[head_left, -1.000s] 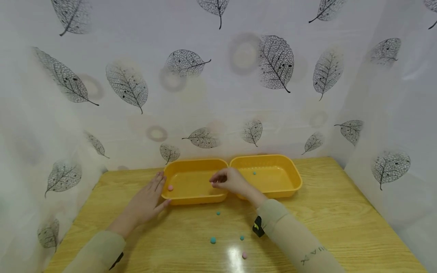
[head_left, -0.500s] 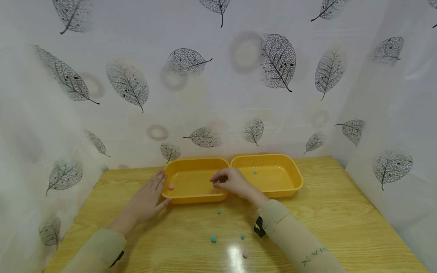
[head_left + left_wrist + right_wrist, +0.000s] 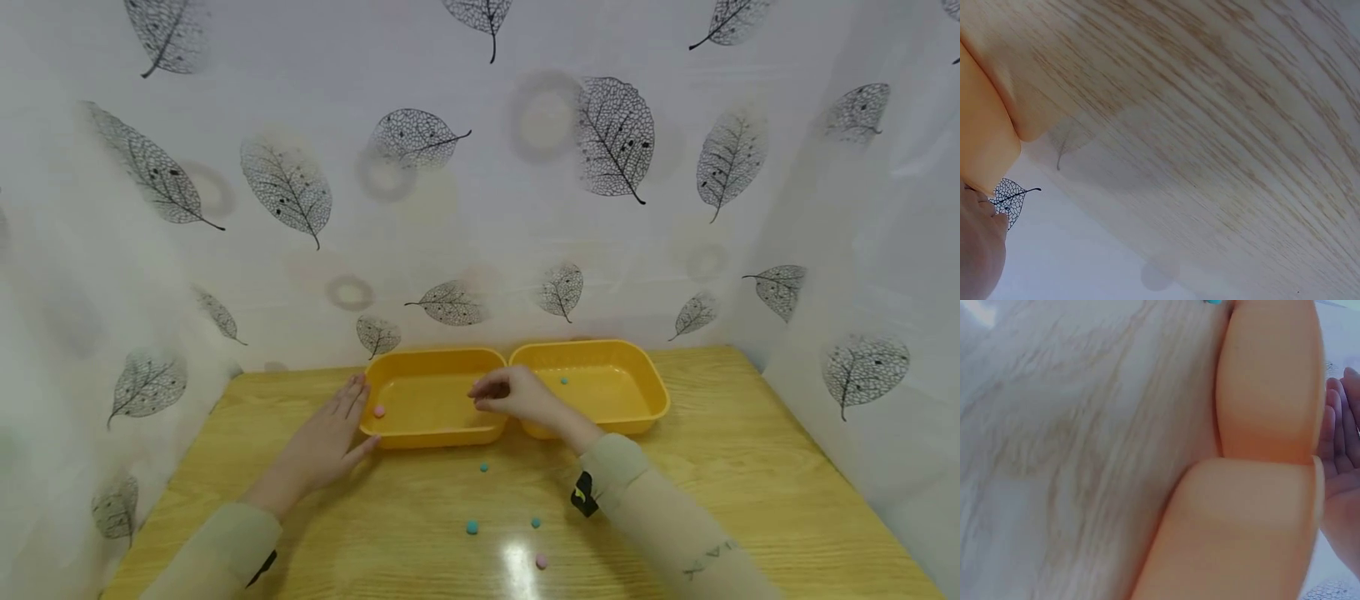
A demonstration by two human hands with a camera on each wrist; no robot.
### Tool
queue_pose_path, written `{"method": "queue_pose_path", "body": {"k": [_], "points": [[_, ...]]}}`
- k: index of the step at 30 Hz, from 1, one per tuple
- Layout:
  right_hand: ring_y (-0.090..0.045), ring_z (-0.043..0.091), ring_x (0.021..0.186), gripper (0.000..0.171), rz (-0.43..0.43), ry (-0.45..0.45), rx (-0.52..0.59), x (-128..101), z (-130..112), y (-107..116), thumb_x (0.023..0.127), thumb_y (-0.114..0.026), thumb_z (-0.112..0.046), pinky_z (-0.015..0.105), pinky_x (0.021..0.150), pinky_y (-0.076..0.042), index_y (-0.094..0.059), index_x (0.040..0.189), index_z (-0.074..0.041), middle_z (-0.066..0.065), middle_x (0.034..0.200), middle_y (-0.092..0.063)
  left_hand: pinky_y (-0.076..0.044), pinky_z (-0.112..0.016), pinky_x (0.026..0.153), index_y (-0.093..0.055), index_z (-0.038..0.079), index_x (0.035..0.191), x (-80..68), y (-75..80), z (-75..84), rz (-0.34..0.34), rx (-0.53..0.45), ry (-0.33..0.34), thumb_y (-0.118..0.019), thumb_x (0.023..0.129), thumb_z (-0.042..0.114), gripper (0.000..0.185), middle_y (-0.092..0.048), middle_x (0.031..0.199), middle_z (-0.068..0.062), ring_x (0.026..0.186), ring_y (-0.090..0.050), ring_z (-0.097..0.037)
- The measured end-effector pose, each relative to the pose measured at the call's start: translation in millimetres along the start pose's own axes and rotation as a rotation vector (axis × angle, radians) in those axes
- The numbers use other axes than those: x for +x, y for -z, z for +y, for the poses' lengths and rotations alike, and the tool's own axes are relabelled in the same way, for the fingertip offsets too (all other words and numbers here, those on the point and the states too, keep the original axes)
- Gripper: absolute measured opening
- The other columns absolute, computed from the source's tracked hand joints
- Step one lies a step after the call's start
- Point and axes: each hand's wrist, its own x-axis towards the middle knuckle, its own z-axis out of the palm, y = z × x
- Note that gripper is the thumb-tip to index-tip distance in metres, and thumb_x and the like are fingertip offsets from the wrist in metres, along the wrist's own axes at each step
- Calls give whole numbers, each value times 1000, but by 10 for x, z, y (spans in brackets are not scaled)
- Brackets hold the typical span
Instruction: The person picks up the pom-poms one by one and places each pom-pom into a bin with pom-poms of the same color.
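Observation:
Two yellow trays stand side by side at the back of the wooden table (image 3: 750,467). The left tray (image 3: 431,357) holds a pink ball (image 3: 378,411) near its left wall. A teal ball (image 3: 563,381) lies in the right tray (image 3: 592,344). My left hand (image 3: 330,437) lies flat on the table, its straight fingers touching the left tray's outer left wall. My right hand (image 3: 517,398) hovers over the left tray's right end with curled fingers. Whether it pinches anything is hidden. In the right wrist view its fingers (image 3: 1341,437) show beside the trays' outer walls (image 3: 1269,381).
Loose balls lie on the table in front of the trays: three teal ones (image 3: 483,467) (image 3: 472,527) (image 3: 536,522) and a pink one (image 3: 541,561). Leaf-printed white curtains (image 3: 480,208) close off the back and both sides. The left wrist view shows the tabletop (image 3: 1210,125) and a tray corner (image 3: 982,131).
My right hand has shifted slightly to the right over the left tray's right end. The left hand and all the balls stay where they were.

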Motion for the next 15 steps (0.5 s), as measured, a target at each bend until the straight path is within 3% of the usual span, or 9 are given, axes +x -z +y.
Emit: {"method": "queue_pose_path", "body": {"k": [5, 15], "points": [[-78, 29, 102, 24, -37, 16, 7, -56, -66, 65, 97, -75, -2, 16, 82, -61, -76, 118, 9, 27, 120, -77, -29, -58, 131, -30, -14, 160, 8, 4, 5, 4, -10, 2, -57, 108, 47, 85, -24, 171, -32, 161, -25, -47], [-74, 7, 88, 20, -91, 86, -11, -234, -129, 183, 96, -77, -5, 23, 81, -65, -79, 114, 3, 18, 104, -82, -28, -56, 132, -29, -14, 160, 11, 11, 17, -9, -8, 6, -57, 108, 46, 84, -23, 172, -31, 162, -24, -46]]}}
